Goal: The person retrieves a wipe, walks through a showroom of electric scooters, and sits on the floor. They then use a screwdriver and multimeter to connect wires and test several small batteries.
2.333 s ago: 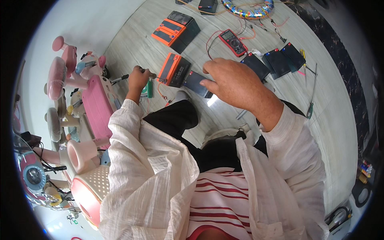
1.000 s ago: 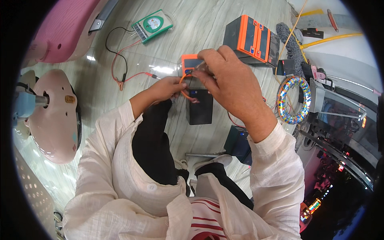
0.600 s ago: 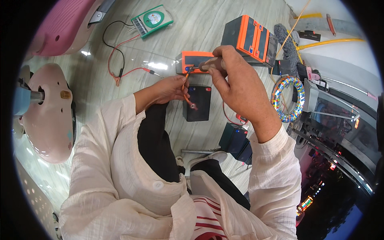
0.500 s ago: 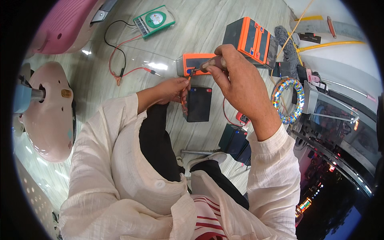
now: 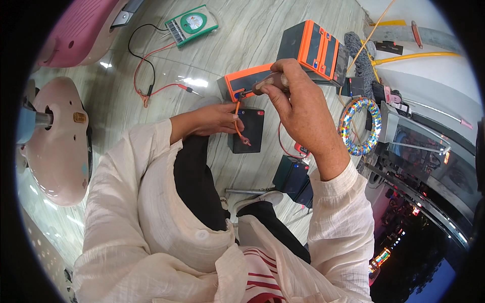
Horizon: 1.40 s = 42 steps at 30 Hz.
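My right hand [image 5: 305, 103] is closed round the handle of a screwdriver [image 5: 269, 85]. Its tip meets the blue-marked terminal of a dark battery with an orange-edged top [image 5: 248, 77]. From that terminal an orange wire [image 5: 237, 112] with a ring lug on its loose end hangs over a smaller black battery [image 5: 255, 130]. My left hand [image 5: 211, 119] has its thumb and fingertips at the wire, seemingly pinching it lightly; the far side of the fingers is hidden.
A green-framed meter [image 5: 193, 22] with red and black clip leads lies at the far left. More orange-edged batteries [image 5: 312, 48] stand at the far right, near a colourful ring [image 5: 360, 126]. Black batteries [image 5: 290, 174] sit by my shoe. Pink scooter-like bodies [image 5: 58, 144] stand at left.
The orange-edged battery has turned, its left end now nearer me. My left fingers have shifted on the wire, whose loose end now hangs over the black battery. The screwdriver stays at the terminal.
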{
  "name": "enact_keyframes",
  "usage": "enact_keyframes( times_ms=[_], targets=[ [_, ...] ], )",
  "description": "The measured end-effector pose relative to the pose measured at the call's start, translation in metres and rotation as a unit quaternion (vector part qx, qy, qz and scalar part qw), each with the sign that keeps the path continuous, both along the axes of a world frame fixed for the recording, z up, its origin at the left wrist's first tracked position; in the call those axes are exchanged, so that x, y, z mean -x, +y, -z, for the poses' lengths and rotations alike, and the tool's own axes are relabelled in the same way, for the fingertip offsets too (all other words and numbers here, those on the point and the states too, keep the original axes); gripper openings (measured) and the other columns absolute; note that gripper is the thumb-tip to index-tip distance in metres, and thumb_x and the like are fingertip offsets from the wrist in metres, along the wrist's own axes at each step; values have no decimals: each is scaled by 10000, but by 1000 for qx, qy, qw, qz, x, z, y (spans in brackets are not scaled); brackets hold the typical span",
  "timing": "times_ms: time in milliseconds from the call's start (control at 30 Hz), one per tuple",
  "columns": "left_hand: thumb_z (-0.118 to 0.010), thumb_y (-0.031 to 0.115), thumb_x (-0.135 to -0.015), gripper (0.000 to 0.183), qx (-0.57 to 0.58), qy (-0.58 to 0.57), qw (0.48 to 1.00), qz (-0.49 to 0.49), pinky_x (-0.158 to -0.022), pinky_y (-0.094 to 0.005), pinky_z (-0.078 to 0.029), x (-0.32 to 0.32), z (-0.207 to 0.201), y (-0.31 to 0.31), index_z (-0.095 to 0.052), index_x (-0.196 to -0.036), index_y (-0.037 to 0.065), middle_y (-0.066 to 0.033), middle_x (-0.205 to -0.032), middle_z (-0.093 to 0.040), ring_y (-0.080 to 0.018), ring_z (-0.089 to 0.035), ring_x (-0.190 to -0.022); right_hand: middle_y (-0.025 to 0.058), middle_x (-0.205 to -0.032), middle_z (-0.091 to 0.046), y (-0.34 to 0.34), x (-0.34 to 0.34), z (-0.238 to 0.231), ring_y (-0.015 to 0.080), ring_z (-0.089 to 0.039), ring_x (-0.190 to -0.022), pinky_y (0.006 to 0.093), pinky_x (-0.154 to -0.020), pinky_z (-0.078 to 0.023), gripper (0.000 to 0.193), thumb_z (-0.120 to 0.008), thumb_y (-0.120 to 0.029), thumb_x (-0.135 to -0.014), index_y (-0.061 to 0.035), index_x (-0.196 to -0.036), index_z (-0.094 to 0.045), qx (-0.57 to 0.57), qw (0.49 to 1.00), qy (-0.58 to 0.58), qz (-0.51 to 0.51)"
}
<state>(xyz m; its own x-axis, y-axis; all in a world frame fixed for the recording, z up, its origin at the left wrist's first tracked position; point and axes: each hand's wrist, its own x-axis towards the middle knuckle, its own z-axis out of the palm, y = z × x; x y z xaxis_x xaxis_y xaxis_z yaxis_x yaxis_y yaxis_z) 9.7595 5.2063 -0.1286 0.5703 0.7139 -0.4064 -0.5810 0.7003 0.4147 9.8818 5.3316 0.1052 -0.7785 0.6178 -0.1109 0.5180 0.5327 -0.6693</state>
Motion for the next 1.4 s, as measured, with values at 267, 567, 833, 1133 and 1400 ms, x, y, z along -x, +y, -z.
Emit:
enact_keyframes(
  times_ms=[267,567,833,1133,1400],
  targets=[
    [-544,182,-998,650,-27,97,995,-21,-1071,-419,-403,-5,2,12,-198,-1545,121,-74,-1117,-604,-202,-566,-1144,175,-861,-632,6,6,6,382,-623,-843,420,-724,-495,238,-647,-104,-899,-9,-1072,-514,-26,999,23,-11],
    [-509,234,-1028,307,29,91,989,-115,-971,-347,-483,11,4,20,-522,-1272,49,-75,-1103,-623,-168,-602,-1056,163,-961,-634,6,10,11,363,-647,-857,412,-704,-520,291,-679,-150,-871,-29,-1089,-528,-44,995,58,-61],
    [-567,288,-1006,294,39,111,987,-107,-913,-312,-498,16,2,14,-594,-1176,50,-51,-1053,-634,-142,-608,-1008,151,-909,-648,6,24,0,337,-667,-740,401,-587,-518,314,-729,-239,-843,-40,-956,-514,-175,978,-115,-6],
    [-569,272,-1006,266,42,97,988,-115,-920,-342,-518,17,3,12,-608,-1148,51,-47,-1021,-654,-159,-644,-970,159,-902,-694,-1,39,-12,298,-697,-850,343,-670,-531,309,-696,-194,-894,14,-1057,-537,-135,976,-168,-7],
    [-584,314,-997,315,37,83,989,-114,-928,-330,-501,17,6,10,-602,-1171,51,-60,-1055,-651,-165,-627,-1015,134,-777,-660,-2,35,0,317,-668,-665,387,-516,-505,381,-718,-361,-857,-27,-882,-536,-200,975,-81,-60]
  ],
)
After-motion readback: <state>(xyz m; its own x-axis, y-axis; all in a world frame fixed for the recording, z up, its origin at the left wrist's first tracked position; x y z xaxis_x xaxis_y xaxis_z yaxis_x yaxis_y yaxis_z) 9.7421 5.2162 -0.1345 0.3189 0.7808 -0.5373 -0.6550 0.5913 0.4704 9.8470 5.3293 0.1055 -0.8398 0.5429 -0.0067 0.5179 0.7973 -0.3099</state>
